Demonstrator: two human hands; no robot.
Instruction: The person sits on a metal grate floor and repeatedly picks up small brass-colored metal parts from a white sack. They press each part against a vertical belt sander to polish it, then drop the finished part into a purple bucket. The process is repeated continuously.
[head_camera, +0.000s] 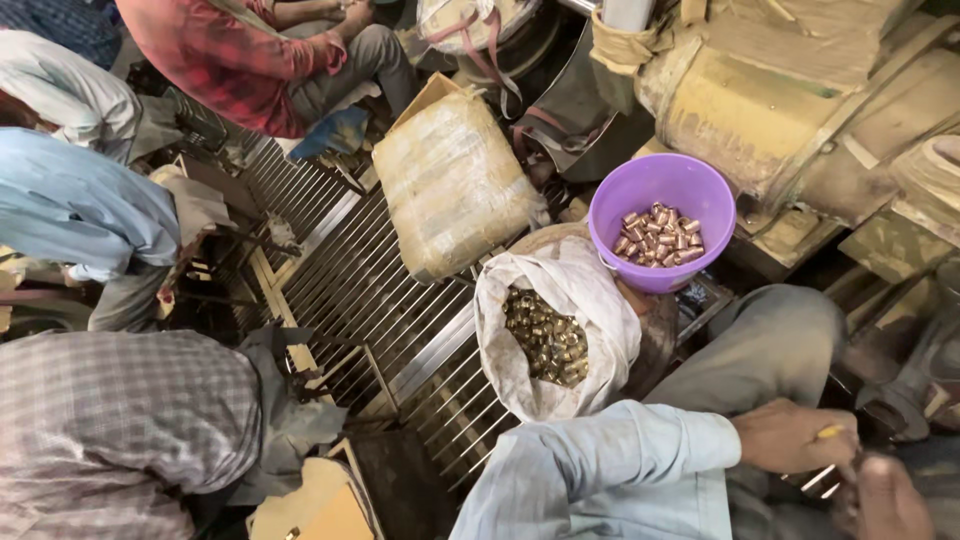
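Note:
My left hand (792, 436) reaches out of a light blue sleeve at the lower right, its fingers closed around a small yellow-tipped piece (829, 432). My right hand (886, 498) is just below it at the frame's bottom edge, blurred and partly cut off. Thin bright metal pieces (819, 479) show between the two hands; which hand holds them is unclear. A purple bowl (620, 190) with several small coppery metal cylinders stands above my knee. Next to it an open white sack (590, 290) holds many brass-coloured cylinders.
A wrapped tan bundle (452, 182) lies on a metal grating (375, 290). Three other people sit at the left and top left: a checked shirt (110, 420), a pale blue shirt (70, 200), a red shirt (220, 55). A dusty yellowish machine (780, 100) fills the upper right.

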